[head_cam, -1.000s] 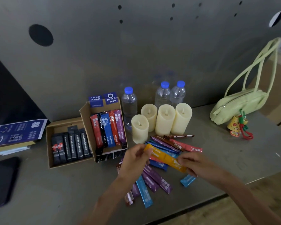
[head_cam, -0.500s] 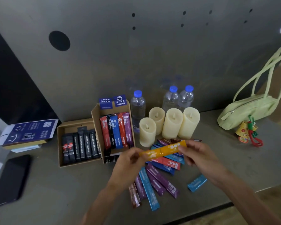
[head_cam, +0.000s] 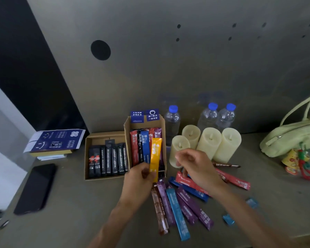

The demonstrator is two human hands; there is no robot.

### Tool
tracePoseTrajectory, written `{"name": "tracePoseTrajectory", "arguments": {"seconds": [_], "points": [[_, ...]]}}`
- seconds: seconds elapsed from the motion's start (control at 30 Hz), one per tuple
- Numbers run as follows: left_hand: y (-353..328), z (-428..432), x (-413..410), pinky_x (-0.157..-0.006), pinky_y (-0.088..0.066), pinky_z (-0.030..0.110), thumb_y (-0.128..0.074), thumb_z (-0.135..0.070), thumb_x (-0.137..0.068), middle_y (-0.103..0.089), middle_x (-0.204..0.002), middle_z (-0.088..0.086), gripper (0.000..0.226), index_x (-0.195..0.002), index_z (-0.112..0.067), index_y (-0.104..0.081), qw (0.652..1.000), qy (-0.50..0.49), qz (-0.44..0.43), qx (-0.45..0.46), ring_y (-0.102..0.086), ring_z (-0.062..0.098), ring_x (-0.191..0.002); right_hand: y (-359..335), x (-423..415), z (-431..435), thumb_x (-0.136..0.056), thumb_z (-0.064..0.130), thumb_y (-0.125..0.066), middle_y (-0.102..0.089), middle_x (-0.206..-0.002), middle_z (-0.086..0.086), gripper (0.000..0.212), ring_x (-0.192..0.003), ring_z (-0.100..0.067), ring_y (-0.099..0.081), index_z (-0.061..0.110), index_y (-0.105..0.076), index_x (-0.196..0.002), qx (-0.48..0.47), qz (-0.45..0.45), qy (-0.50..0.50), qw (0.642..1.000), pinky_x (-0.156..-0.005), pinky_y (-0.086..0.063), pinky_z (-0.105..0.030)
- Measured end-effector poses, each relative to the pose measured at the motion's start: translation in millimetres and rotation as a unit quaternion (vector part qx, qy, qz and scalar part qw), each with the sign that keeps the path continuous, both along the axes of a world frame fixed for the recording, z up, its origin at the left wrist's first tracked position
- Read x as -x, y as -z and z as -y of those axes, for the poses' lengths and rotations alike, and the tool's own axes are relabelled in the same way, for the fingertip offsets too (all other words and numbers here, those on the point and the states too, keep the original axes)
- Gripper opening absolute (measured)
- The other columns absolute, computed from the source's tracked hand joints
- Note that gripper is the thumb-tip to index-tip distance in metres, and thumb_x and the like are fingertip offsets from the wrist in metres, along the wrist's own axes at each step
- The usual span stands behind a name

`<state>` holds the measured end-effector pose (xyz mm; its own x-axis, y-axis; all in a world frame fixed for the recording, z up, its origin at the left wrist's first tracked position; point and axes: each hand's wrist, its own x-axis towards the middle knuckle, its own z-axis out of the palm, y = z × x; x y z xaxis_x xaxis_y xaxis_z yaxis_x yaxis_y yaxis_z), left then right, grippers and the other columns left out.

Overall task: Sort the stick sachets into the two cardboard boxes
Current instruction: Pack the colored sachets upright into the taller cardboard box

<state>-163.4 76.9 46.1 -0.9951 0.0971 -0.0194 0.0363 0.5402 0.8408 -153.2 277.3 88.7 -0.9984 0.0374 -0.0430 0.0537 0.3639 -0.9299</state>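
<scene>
Item 1. The left hand [head_cam: 139, 178] pinches the lower end of the orange sachet [head_cam: 155, 154]. The sachet stands nearly upright over the front right corner of the taller box [head_cam: 127, 135], and its upper end overlaps the coloured sachets [head_cam: 145, 146] filed there.

Item 2. The right hand [head_cam: 195, 165] is above the loose pile [head_cam: 177, 212], just in front of the candles [head_cam: 209, 142]. Its fingers are loosely curled, and we see nothing held in them.

Item 3. The low box [head_cam: 87, 158] touches the taller box's left wall. Black sachets [head_cam: 107, 158] fill it in a row.

Item 4. We count three water bottles [head_cam: 172, 120] behind the candles, against the back panel.

Item 5. On the edges, the loose pile fans toward the desk's [head_cam: 75, 203] near edge. Two small blue pieces [head_cam: 228, 219] lie apart on its right.

Item 6. For open room, we note bare desk between the low box and the phone [head_cam: 36, 187], and again between the pile and the green bag [head_cam: 290, 138]. A stack of booklets [head_cam: 55, 142] sits at the far left, behind the phone.
</scene>
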Motion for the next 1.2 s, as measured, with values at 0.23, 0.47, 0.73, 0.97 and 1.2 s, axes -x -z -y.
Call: {"name": "tracePoseTrajectory", "arguments": {"seconds": [0.23,0.47,0.73,0.97,1.2], "points": [[8.3,-18.1,51.7,-0.069,-0.053,0.024,-0.066,-0.018,-0.093,-0.069,-0.087,-0.006,0.007,-0.098,-0.02,-0.062,0.997,-0.064,0.017,0.048,-0.067,0.011,-0.08,62.6,26.5,18.1,-0.095,0.023,-0.062,-0.069,-0.084,0.0,0.004,-0.073,-0.013,-0.063,0.023,-0.066,-0.095,-0.137,0.093,0.026,0.986,-0.073,-0.054,-0.032],[24.0,-37.9,67.0,-0.077,-0.06,0.041,-0.065,-0.026,-0.093,-0.068,-0.093,-0.001,0.01,-0.101,-0.022,-0.06,0.995,-0.075,0.026,0.064,-0.068,0.019,-0.084,72.7,25.0,33.4,-0.098,0.012,-0.048,-0.066,-0.089,0.004,0.023,-0.073,-0.006,-0.061,0.017,-0.07,-0.102,-0.191,0.094,0.033,0.977,-0.065,-0.048,-0.019],[34.4,-47.2,67.5,-0.085,-0.059,0.041,-0.064,-0.015,-0.093,-0.068,-0.1,0.0,0.012,-0.105,-0.017,-0.061,0.994,-0.071,0.001,0.078,-0.067,0.02,-0.094,78.8,20.3,34.3,-0.098,0.012,-0.051,-0.066,-0.091,0.008,0.016,-0.075,0.001,-0.059,0.023,-0.062,-0.1,-0.2,0.105,0.019,0.974,-0.06,-0.041,-0.012],[31.8,-54.1,70.9,-0.082,-0.059,0.045,-0.057,-0.007,-0.093,-0.066,-0.101,0.006,0.018,-0.108,-0.017,-0.052,0.99,-0.077,-0.005,0.116,-0.067,0.027,-0.092,76.9,20.9,37.3,-0.1,0.025,-0.051,-0.064,-0.082,0.009,0.011,-0.072,-0.003,-0.062,0.024,-0.061,-0.096,-0.205,0.118,0.025,0.971,-0.058,-0.041,-0.013],[34.9,-51.3,73.0,-0.078,-0.06,0.041,-0.053,-0.009,-0.097,-0.066,-0.097,0.002,0.014,-0.106,-0.017,-0.058,0.984,-0.052,-0.032,0.17,-0.068,0.023,-0.089,72.6,19.9,36.1,-0.099,0.026,-0.054,-0.067,-0.086,0.008,0.011,-0.073,-0.003,-0.063,0.021,-0.064,-0.1,-0.182,0.109,0.018,0.977,-0.06,-0.041,-0.014]]}}
